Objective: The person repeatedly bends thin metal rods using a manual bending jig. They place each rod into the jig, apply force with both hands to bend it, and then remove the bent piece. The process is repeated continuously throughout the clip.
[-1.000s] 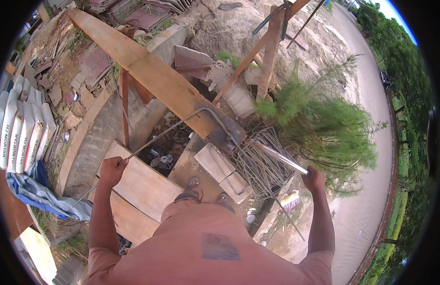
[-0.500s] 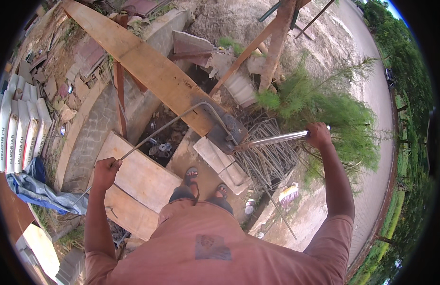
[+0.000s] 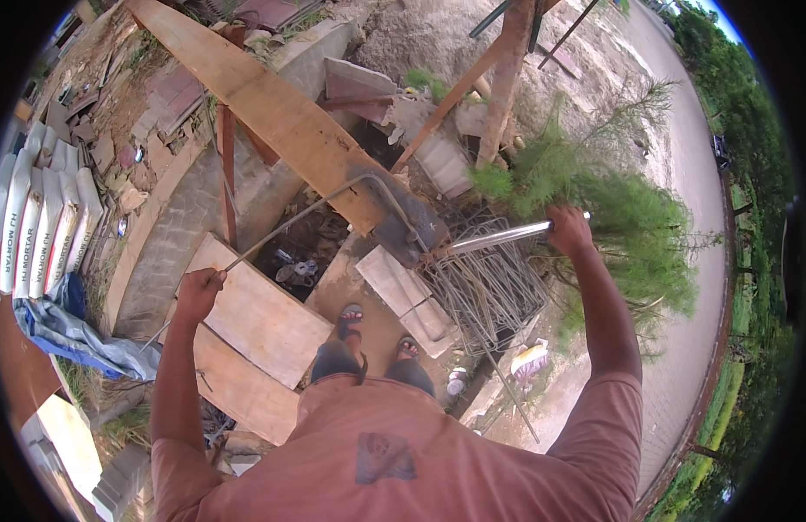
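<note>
My left hand (image 3: 199, 294) is closed around a long thin steel rod (image 3: 290, 222). From there the rod runs up across a wooden plank (image 3: 281, 109), bends sharply, and comes down over a dark metal plate (image 3: 410, 228) at the plank's near end. My right hand (image 3: 568, 231) grips the far end of a shiny metal pipe (image 3: 503, 236). The pipe's other end meets the plate beside the bent rod; how they join there is too small to tell. Below the pipe lies a heap of bent steel rod frames (image 3: 494, 283).
Wooden boards (image 3: 262, 317) lie at my left, beside a hole with litter. Stacked white bags (image 3: 46, 222) and a blue tarp (image 3: 81, 335) are further left. A green shrub (image 3: 612, 200) stands right of the rod heap, near a paved road (image 3: 686, 287). Concrete slabs (image 3: 407, 300) lie before my feet.
My right hand has swung the pipe a little away from me and to the left. My left hand has moved slightly forward with the rod still in its grip.
</note>
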`<control>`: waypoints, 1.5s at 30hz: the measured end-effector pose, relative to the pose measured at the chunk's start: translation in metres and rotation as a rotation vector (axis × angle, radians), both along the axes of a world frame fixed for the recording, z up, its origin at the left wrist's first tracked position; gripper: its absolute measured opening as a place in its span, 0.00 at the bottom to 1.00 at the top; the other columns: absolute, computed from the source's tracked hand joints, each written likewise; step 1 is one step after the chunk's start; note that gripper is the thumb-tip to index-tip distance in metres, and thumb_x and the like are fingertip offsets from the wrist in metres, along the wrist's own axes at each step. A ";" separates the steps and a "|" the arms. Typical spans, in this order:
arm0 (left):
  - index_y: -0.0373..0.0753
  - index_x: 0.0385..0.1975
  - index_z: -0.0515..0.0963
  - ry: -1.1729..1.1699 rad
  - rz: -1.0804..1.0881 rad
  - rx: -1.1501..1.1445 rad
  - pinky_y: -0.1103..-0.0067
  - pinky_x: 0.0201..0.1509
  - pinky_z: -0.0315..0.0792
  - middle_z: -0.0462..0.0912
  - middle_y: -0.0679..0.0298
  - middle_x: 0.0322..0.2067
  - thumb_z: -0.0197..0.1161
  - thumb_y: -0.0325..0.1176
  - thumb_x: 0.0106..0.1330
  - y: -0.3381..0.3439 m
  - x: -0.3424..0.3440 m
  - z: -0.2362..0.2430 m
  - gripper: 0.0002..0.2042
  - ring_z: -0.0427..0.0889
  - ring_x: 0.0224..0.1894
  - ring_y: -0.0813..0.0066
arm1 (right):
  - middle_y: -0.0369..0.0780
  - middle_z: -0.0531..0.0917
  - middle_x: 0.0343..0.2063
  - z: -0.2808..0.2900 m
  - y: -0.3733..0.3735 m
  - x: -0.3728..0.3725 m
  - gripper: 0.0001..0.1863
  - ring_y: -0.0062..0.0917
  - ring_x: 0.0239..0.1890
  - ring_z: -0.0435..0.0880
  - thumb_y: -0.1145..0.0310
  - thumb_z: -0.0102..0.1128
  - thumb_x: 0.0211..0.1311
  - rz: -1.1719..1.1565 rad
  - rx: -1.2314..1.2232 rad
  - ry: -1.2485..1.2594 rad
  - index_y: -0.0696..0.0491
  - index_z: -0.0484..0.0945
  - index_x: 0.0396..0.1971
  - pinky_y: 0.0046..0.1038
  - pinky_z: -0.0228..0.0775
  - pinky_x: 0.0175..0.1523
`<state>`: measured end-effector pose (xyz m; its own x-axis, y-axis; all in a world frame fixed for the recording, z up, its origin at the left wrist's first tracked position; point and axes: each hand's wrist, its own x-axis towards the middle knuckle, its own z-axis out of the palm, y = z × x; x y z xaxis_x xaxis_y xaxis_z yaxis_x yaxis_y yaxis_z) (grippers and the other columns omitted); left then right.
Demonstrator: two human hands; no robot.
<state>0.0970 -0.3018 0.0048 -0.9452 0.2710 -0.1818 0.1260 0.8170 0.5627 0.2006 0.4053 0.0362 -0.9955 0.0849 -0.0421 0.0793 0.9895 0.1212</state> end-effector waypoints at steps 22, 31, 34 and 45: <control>0.41 0.41 0.67 -1.349 0.108 1.258 0.61 0.50 0.71 0.75 0.60 0.33 0.44 0.56 0.72 0.399 0.353 -0.024 0.22 0.78 0.41 0.63 | 0.47 0.84 0.31 -0.006 -0.013 -0.005 0.08 0.43 0.39 0.82 0.67 0.56 0.51 -0.051 -0.074 0.150 0.50 0.81 0.30 0.44 0.71 0.47; 0.41 0.30 0.69 -1.081 0.221 1.001 0.73 0.26 0.69 0.67 0.67 0.18 0.48 0.49 0.72 0.279 0.349 -0.014 0.17 0.71 0.20 0.71 | 0.47 0.84 0.35 -0.007 -0.065 0.093 0.11 0.43 0.41 0.82 0.65 0.53 0.57 -0.290 -0.091 0.175 0.51 0.81 0.36 0.44 0.72 0.47; 0.43 0.27 0.69 -0.793 0.282 0.779 0.80 0.22 0.62 0.64 0.69 0.16 0.48 0.51 0.72 0.221 0.329 -0.015 0.18 0.64 0.17 0.79 | 0.47 0.84 0.36 0.007 -0.109 0.143 0.12 0.43 0.42 0.82 0.65 0.53 0.57 -0.324 -0.111 0.206 0.52 0.81 0.37 0.43 0.73 0.48; 0.36 0.27 0.76 0.141 0.185 -0.187 0.55 0.40 0.71 0.81 0.46 0.29 0.48 0.52 0.69 0.100 0.267 -0.004 0.23 0.79 0.36 0.42 | 0.52 0.82 0.33 0.029 -0.218 0.221 0.22 0.49 0.41 0.80 0.50 0.53 0.63 -0.381 -0.443 0.162 0.58 0.73 0.37 0.45 0.70 0.48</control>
